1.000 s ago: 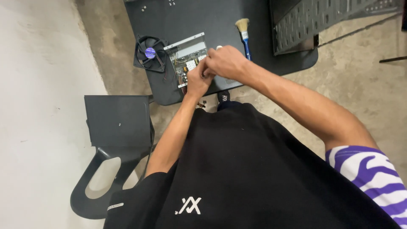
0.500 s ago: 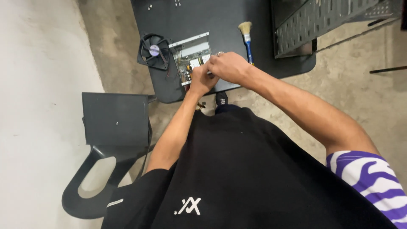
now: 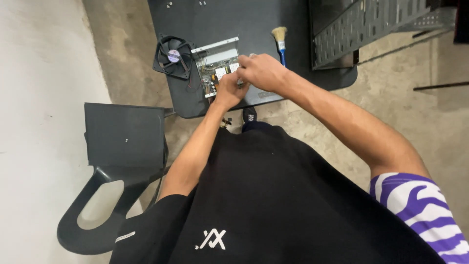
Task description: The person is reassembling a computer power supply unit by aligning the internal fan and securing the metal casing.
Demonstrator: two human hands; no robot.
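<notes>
An opened metal power supply box with a green circuit board (image 3: 215, 73) lies on a black table (image 3: 234, 24). A black cooling fan (image 3: 173, 56) hangs off it by wires on the left. My left hand (image 3: 227, 92) rests on the board's near right corner with its fingers pinched together. My right hand (image 3: 263, 73) curls over the same spot from the right, touching the left hand. What lies under its fingers is hidden.
A blue-handled brush (image 3: 281, 41) lies just beyond my right hand. A perforated dark metal case (image 3: 361, 29) stands at the table's right. A black metal cover (image 3: 124, 134) sits on a black chair (image 3: 93, 215) at the left. The floor is concrete.
Both hands stay together on the board with only small finger movements. The view has drifted a little, so the table sits slightly further right.
</notes>
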